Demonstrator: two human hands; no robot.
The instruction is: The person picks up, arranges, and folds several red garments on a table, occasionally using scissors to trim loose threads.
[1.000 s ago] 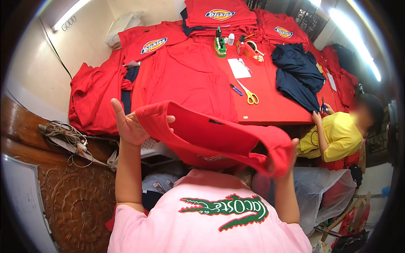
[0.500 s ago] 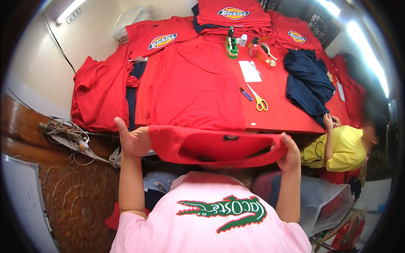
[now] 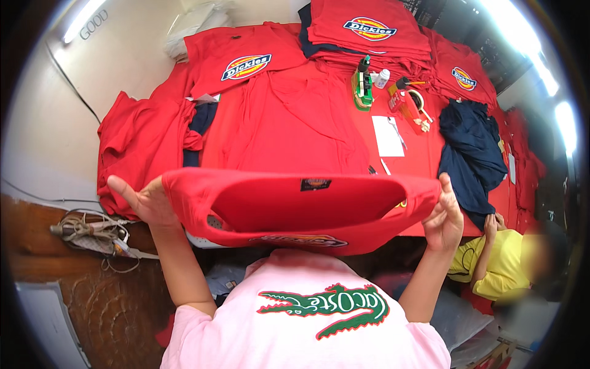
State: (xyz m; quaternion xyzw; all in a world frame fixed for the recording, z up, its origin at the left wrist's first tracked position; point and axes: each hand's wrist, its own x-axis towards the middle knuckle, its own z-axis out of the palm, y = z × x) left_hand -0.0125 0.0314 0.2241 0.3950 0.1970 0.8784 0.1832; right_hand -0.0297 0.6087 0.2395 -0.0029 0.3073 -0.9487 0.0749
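Note:
A red T-shirt (image 3: pixel 276 212) is stretched out between my hands in front of my chest, its wide neck opening facing up. A small dark label shows inside the collar, and part of a chest print is visible at the lower front edge. My left hand (image 3: pixel 147 202) holds the left shoulder, its thumb sticking out and its other fingers partly hidden by the cloth. At the right shoulder, my right hand (image 3: pixel 444 221) grips the fabric with bent fingers.
Red shirts (image 3: pixel 264 123) cover the table, with a folded stack (image 3: pixel 369 46) behind. A green bottle-like tool (image 3: pixel 362 86), white bottle (image 3: pixel 381 79), tape dispenser (image 3: pixel 410 107) and paper (image 3: pixel 388 136) lie right of centre. A person in yellow (image 3: pixel 501 264) handles dark-blue cloth (image 3: pixel 470 154).
My hands have moved farther apart and widened the T-shirt's neck opening. More of the shirt's front, with its print, now shows. The view has shifted, and the shirt now covers the yellow scissors.

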